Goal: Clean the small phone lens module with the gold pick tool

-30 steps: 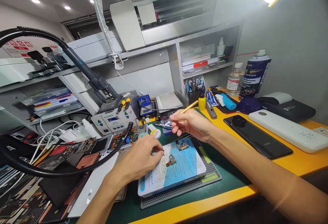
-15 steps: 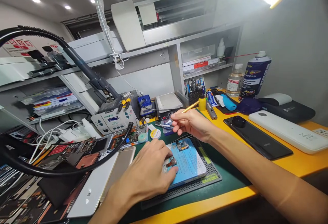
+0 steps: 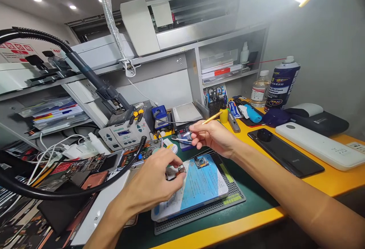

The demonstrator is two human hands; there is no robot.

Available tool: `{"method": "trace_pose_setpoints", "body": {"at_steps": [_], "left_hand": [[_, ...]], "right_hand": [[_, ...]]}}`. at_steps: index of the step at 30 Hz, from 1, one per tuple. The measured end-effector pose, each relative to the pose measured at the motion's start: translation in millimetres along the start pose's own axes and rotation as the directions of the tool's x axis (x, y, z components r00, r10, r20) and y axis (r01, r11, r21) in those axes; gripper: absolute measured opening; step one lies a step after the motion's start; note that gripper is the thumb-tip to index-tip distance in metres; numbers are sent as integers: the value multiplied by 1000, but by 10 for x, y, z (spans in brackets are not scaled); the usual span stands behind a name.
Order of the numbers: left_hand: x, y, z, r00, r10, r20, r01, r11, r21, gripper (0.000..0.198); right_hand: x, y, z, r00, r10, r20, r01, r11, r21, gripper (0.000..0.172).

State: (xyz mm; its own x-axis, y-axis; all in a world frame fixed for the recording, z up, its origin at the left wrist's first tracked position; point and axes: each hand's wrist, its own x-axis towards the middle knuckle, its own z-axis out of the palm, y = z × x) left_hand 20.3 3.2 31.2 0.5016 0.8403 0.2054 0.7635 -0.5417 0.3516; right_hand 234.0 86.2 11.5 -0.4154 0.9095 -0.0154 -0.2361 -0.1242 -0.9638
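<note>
My yellow bench point(image 3: 288, 192) holds a green mat point(image 3: 196, 226). My right hand point(image 3: 212, 137) pinches a thin gold stick point(image 3: 212, 117); my left hand point(image 3: 152, 180) closes on a small circuit piece point(image 3: 179, 171).

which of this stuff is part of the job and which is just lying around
In hand: left hand at a small flex-cable part; right hand holding a slim gold-coloured tool; printed blue sheet beneath that part.

Lying about: black smartphone; spray can; clear liquid bottle; bench control unit.
</note>
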Motion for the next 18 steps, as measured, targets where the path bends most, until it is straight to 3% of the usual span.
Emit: {"method": "trace_pose_setpoints", "body": {"at_steps": [4, 8, 18], "left_hand": [[-8, -78, -108, 996, 30, -80, -32, 999, -23, 8], [-14, -65, -70, 988, 86, -126, -87, 996, -2, 12], [20, -158, -19, 987, 79, -142, -83, 996, -26, 21]], "right_hand": [[-16, -17, 9, 1000, -7, -11, 7, 1000, -9, 26], [-46, -18, 37, 999, -38, -16, 37, 999, -38, 24], [-152, 1, 156, 995, -99, -14, 95, 980, -174, 14]]}}
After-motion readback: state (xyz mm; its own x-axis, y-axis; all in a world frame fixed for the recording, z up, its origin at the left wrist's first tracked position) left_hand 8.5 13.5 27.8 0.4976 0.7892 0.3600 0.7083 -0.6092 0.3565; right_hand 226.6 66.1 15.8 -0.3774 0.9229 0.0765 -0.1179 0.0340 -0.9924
